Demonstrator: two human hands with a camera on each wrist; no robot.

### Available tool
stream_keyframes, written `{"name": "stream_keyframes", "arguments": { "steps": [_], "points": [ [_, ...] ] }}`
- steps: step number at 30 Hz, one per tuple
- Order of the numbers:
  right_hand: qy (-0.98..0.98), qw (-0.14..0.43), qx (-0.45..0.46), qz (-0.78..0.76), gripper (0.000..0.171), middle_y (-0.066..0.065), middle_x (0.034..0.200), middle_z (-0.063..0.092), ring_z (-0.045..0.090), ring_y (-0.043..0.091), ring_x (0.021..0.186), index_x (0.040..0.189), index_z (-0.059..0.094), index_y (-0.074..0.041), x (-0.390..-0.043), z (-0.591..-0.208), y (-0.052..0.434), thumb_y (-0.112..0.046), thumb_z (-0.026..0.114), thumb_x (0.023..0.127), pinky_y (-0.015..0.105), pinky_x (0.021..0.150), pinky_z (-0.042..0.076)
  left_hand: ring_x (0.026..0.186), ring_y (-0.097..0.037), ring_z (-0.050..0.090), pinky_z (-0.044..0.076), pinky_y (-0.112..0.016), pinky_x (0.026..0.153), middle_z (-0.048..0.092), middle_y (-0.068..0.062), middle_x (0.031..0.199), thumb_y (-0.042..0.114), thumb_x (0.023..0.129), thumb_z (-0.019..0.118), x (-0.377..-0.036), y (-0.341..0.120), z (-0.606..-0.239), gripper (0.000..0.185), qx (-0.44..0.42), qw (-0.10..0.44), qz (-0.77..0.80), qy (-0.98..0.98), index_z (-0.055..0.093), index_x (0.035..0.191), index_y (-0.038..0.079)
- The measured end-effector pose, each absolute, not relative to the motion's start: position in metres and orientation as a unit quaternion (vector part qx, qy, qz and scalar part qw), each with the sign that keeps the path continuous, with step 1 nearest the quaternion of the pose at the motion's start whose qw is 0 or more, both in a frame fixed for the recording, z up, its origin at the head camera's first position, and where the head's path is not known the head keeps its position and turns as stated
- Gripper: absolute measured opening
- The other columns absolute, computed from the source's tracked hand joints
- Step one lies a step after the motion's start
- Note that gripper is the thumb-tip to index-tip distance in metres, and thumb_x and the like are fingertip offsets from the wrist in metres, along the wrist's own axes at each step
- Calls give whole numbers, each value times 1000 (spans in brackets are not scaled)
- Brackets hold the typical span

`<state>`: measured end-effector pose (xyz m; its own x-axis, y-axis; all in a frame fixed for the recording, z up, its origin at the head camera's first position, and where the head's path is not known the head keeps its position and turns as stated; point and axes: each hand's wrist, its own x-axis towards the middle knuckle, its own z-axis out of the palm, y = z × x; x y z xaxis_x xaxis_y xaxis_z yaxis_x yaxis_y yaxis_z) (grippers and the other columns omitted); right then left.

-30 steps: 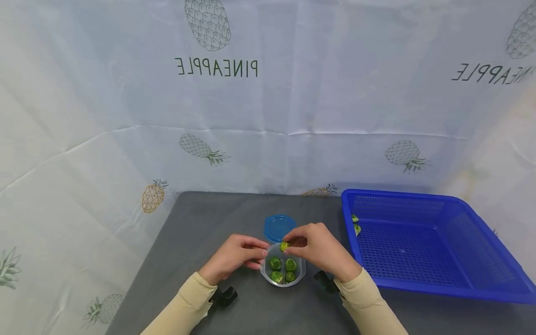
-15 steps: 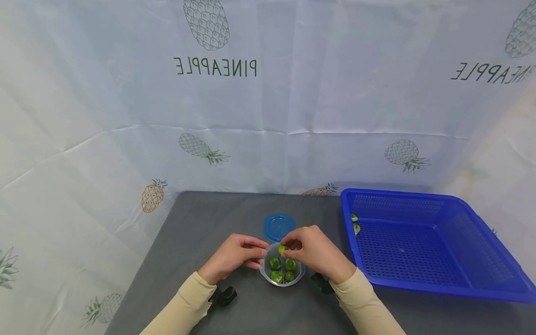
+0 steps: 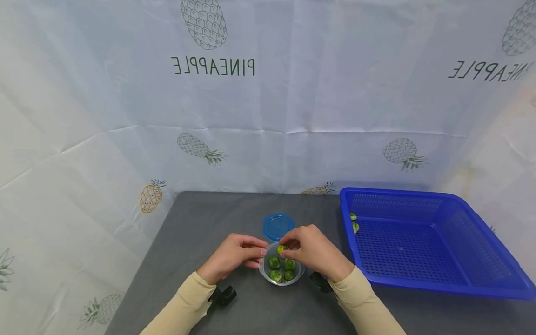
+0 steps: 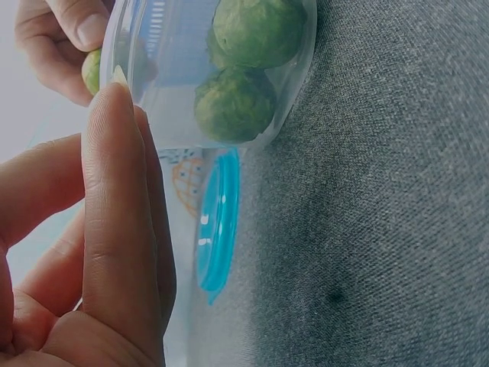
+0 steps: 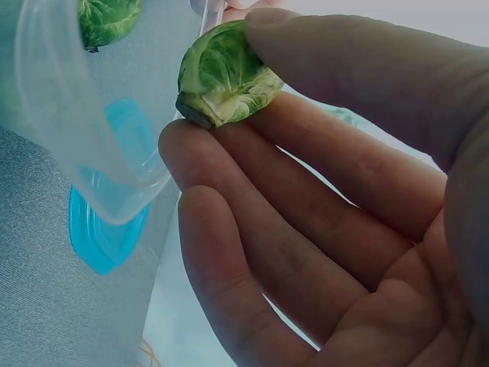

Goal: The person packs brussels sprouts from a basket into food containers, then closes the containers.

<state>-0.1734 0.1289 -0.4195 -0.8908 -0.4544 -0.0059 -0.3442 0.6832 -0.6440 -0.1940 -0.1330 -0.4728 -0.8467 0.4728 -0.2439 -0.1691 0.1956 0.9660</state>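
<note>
Pinching a leafy round sprout (image 5: 225,75), right hand (image 3: 316,251) hovered over clear plastic tub (image 3: 263,271); left hand (image 3: 234,256) gripped its rim

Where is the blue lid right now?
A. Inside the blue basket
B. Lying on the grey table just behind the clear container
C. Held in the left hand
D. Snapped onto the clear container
B: the blue lid lies flat on the grey table, just beyond the open clear container, with neither hand on it.
</note>
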Motion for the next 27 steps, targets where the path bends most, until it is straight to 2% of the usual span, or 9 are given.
{"name": "stream_keyframes", "arguments": {
  "steps": [10, 18, 22, 27],
  "points": [
    [913, 79, -218, -334, 18, -1, 103, 82, 76, 10, 90, 113, 85, -11, -174, -421, 130, -17, 84, 96, 38, 82, 68, 93, -17, 77, 71, -36, 84, 79, -12, 114, 21, 102, 77, -194, -132, -472, 37, 104, 257, 626, 729, 75, 133, -1],
    [914, 62, -226, -332, 18, -3, 103, 82, 76, 9, 90, 114, 85, -12, -171, -416, 135, -18, 83, 97, 34, 81, 67, 92, -17, 77, 70, -35, 84, 79, -15, 114, 22, 102, 77, -195, -130, -472, 38, 115, 258, 626, 727, 75, 133, -1],
    [911, 55, -223, -342, 19, -4, 108, 82, 76, 8, 94, 117, 84, -15, -165, -405, 141, -20, 81, 100, 29, 82, 66, 91, -16, 77, 71, -35, 84, 79, -15, 111, 22, 102, 78, -194, -131, -472, 38, 112, 258, 622, 730, 75, 133, -1],
    [920, 44, -203, -332, 17, -7, 111, 81, 75, 7, 97, 119, 83, -21, -159, -378, 170, -22, 78, 102, 28, 83, 65, 93, -17, 79, 71, -36, 85, 80, -13, 116, 23, 101, 80, -194, -130, -475, 39, 108, 260, 622, 731, 76, 132, 0]
  ]
}}
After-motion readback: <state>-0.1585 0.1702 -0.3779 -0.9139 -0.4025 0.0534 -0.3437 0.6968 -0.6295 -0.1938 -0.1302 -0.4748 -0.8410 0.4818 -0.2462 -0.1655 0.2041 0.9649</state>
